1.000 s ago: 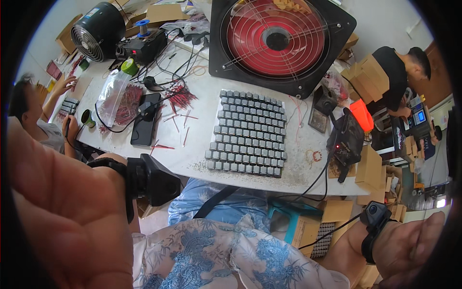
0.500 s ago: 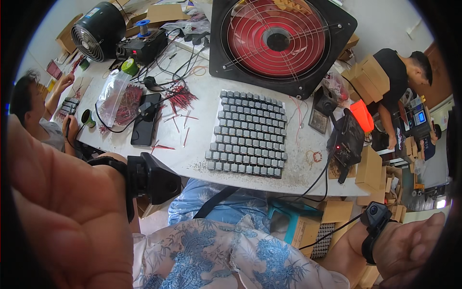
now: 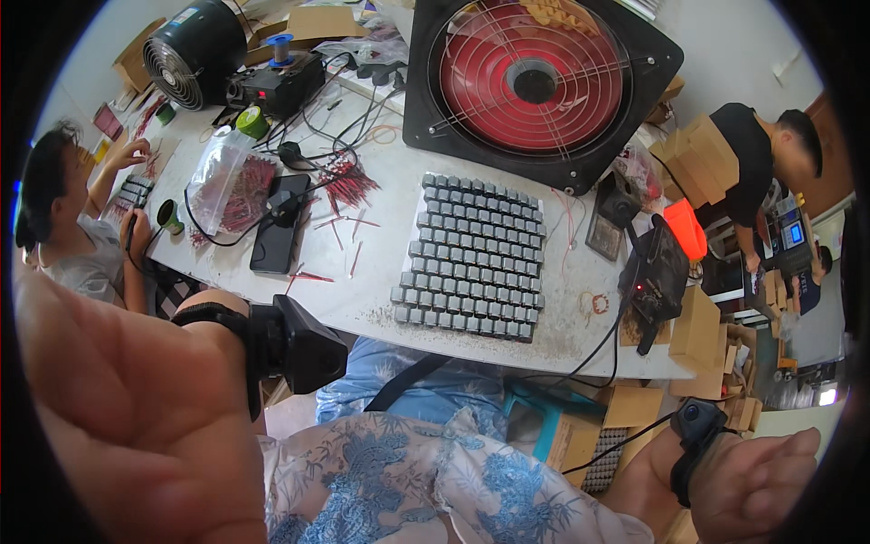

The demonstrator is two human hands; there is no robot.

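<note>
My left hand (image 3: 145,408) looms close at the left, palm showing, with its fingers cut off by the dark rim. A black wrist camera (image 3: 304,349) is strapped to that wrist. Raised at the lower right, my right hand (image 3: 757,485) has its fingers curled in, and what they may hold is hidden; it wears another wrist camera (image 3: 700,422). Both hands are off the table. In front of me on the white table (image 3: 372,308) lies a block of small grey square-topped parts (image 3: 471,258), set in staggered rows.
A black-framed fan (image 3: 535,82) stands behind the rows. Left of them lie a phone (image 3: 281,227), red wires (image 3: 349,186) and a bag of wires (image 3: 227,186). A black soldering station (image 3: 652,286) sits right. Co-workers (image 3: 77,208) (image 3: 752,168) are on both sides.
The view has shifted slightly, so the tabletop things sit a little further right. Both hands stay raised near the sides. The left co-worker's hand has moved slightly.
</note>
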